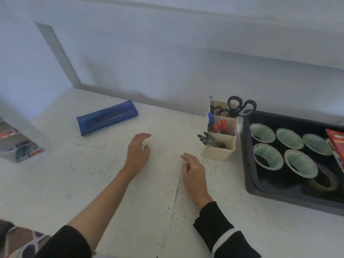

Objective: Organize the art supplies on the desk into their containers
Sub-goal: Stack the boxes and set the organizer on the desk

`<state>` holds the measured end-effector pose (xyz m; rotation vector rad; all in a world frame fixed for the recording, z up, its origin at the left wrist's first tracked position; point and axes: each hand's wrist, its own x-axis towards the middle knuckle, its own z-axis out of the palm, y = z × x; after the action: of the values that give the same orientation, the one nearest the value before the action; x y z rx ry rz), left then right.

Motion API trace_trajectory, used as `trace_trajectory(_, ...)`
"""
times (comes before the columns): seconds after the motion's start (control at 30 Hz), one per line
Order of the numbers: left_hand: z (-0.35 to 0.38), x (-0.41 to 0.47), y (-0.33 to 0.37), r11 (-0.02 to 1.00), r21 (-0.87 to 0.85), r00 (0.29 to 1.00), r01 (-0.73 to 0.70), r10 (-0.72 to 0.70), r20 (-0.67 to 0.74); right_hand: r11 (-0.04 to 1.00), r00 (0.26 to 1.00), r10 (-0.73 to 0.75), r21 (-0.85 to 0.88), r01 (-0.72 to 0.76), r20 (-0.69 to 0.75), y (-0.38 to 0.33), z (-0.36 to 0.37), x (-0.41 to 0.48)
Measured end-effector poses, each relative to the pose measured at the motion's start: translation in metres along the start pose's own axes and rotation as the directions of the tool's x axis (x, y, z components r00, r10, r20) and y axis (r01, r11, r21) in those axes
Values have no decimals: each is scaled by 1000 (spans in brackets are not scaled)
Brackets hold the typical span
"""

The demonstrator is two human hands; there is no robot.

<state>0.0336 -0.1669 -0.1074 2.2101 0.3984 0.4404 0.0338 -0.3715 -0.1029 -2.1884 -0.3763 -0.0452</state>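
On the tabletop, right side: black tray holding tape rolls; just beside it, cream organizer stocked with scissors, markers and pens. Left side: blue pouch, lying well apart, filled. We count no loose supplies, so sorting looks nearly finished. Our left hand and right hand: relaxed, empty, between pouch and organizer.
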Motion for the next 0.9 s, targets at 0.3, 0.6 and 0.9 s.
trace_trajectory(0.3,-133,43,-117,908,354,972,225,-181,-153,969,875,-217,-12,246,433,-61,103,94)
trace_trajectory(0.6,-126,47,-142,932,319,964,172,-92,-251,834,885,-222,-390,390,409,-63,160,176)
trace_trajectory(0.9,-134,39,-138,987,116,939,107,-62,-337,915,916,-383,-86,394,122,-52,153,165)
